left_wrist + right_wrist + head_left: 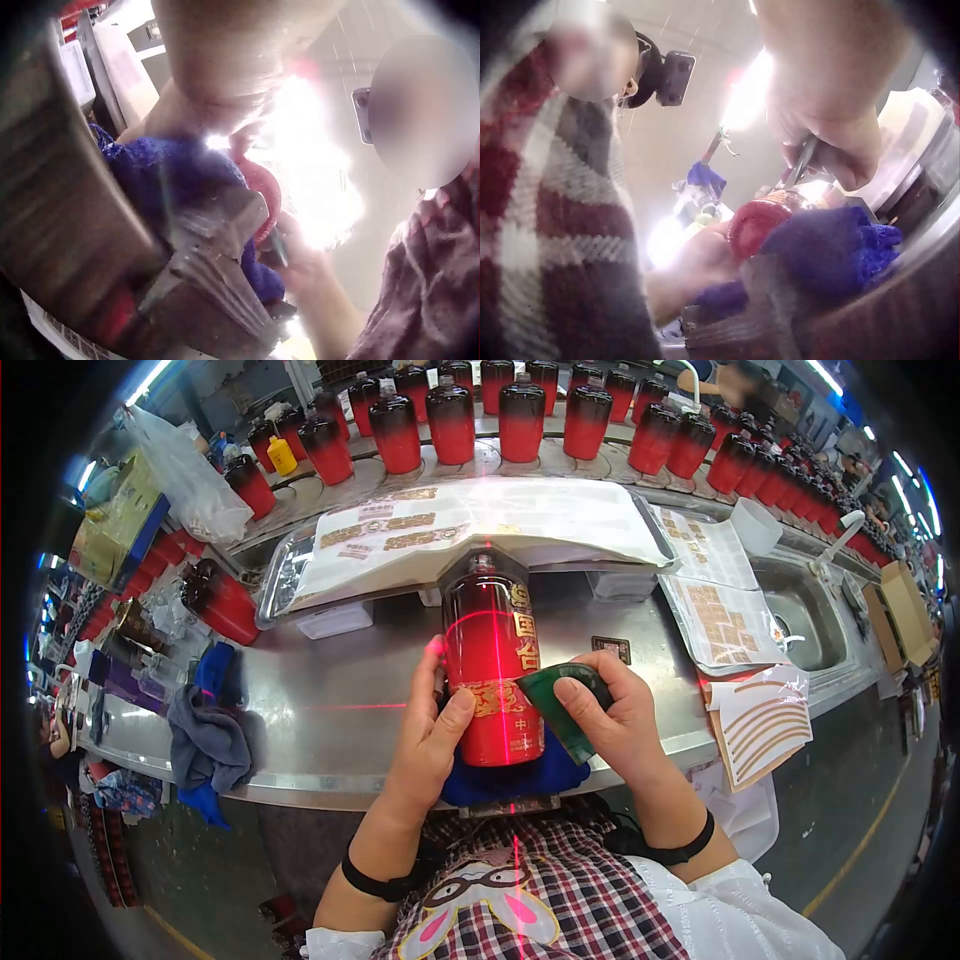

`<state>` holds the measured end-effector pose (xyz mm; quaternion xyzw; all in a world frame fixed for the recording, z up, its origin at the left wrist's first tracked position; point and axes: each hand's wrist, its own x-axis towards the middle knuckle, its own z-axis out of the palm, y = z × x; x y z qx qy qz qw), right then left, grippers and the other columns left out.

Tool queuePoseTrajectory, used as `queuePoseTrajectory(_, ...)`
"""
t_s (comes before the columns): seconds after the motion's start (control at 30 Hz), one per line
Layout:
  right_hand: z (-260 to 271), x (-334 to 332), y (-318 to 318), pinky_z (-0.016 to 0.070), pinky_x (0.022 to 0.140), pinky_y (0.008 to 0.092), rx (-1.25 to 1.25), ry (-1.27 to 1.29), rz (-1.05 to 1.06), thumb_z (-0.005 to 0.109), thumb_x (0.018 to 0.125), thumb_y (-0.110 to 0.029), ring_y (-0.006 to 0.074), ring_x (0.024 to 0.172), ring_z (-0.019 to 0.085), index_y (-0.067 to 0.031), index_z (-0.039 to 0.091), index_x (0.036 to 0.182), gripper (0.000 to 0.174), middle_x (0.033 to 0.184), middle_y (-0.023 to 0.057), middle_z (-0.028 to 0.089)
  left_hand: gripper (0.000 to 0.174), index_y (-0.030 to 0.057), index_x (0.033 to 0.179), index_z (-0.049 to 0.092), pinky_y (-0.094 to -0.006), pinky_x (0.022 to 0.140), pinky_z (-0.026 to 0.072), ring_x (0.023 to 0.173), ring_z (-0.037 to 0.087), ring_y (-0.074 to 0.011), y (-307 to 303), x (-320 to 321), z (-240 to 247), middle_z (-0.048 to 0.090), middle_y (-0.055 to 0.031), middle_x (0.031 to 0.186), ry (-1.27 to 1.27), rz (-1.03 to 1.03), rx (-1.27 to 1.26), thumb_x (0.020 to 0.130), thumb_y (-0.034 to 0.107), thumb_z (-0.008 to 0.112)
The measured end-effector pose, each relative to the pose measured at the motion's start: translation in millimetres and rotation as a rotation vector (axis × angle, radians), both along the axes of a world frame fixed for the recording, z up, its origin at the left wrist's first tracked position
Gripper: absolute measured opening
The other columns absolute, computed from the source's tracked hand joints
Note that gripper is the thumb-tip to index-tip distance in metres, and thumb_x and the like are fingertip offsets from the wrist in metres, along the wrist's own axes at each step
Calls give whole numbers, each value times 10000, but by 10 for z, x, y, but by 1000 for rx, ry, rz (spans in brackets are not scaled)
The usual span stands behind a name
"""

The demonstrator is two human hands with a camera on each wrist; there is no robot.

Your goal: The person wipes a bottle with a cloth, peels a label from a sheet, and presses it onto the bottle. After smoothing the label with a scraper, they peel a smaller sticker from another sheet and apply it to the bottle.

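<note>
A red bottle with a black shoulder and gold characters lies on a blue cloth at the bench's front edge, its neck pointing away. My left hand holds its left side, thumb over the lower body and fingers along the flank. Between thumb and fingers, my right hand pinches a dark green scraper. The scraper's edge meets the bottle's right side beside the gold pattern. From below, the right wrist view shows the round red base over the blue cloth.
A tray with printed sheets stands behind the bottle. More gold decal sheets lie to the right, near a sink. A grey cloth hangs at the left edge. Several red-black bottles line the conveyor beyond.
</note>
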<state>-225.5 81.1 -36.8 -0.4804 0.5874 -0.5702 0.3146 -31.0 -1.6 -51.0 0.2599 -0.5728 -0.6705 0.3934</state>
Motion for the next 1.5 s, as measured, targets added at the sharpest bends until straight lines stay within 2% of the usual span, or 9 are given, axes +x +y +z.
queuePoseTrajectory(0.57,30,42,4,466,615,230,-1,-137,13,683,949,-182,54,703,556,2,627,986,195,771,13,637,836,-62,1539,114,-363,1142,294,1382,377,-265,19,-27,18,341,-228,1514,-16,-2,21,981,297,622)
queuePoseTrajectory(0.67,18,31,-2,470,617,232,11,-87,16,680,951,-181,54,703,557,4,627,989,196,774,15,638,804,-62,1521,220,-464,1170,232,1394,365,-340,125,8,-40,382,-229,1508,-310,293,-527,944,296,650)
queuePoseTrajectory(0.77,8,35,-7,472,615,235,3,-67,-5,680,951,-185,55,698,557,7,626,990,202,774,15,638,789,-51,1483,340,-576,1171,144,1383,356,-403,442,-33,305,451,-208,1472,-750,227,-1111,873,295,701)
queuePoseTrajectory(0.8,8,42,-19,473,613,236,-4,-65,0,680,951,-186,55,697,556,8,626,990,205,773,15,637,800,-27,1458,404,-635,1156,101,1370,363,-411,494,-93,229,510,-166,1432,-795,237,-1139,825,343,723)
queuePoseTrajectory(0.9,30,49,-19,474,610,238,-9,-25,-9,678,953,-189,58,692,556,8,625,988,207,769,16,634,803,-60,1467,364,-595,1173,77,1372,377,-409,444,-1,82,527,-186,1415,-800,351,-1201,895,425,651)
queuePoseTrajectory(1.23,38,35,16,474,619,233,7,-40,-8,672,959,-182,60,706,566,8,622,984,197,777,17,635,889,-88,1434,376,-612,1148,212,1342,428,-414,249,239,-172,474,-256,1418,-712,355,-1048,848,496,701)
queuePoseTrajectory(1.33,38,18,22,479,614,255,-100,61,-96,718,905,-124,110,713,588,-7,639,986,162,829,50,638,924,-87,1432,377,-610,1153,205,1338,434,-407,246,276,88,482,-252,1412,-803,352,-1193,800,469,756)
queuePoseTrajectory(1.43,173,106,8,494,654,316,-347,650,-77,775,804,-70,208,763,608,-34,665,1003,230,902,97,631,948,-91,1430,377,-611,1151,202,1333,440,-403,264,219,134,485,-253,1405,-784,369,-1236,770,454,784)
queuePoseTrajectory(1.5,282,194,52,485,737,402,-412,678,226,806,718,-55,291,838,596,-67,684,1029,334,898,102,604,949,-94,1429,377,-613,1150,197,1328,447,-398,246,188,-28,489,-254,1398,-745,370,-1177,766,443,791)
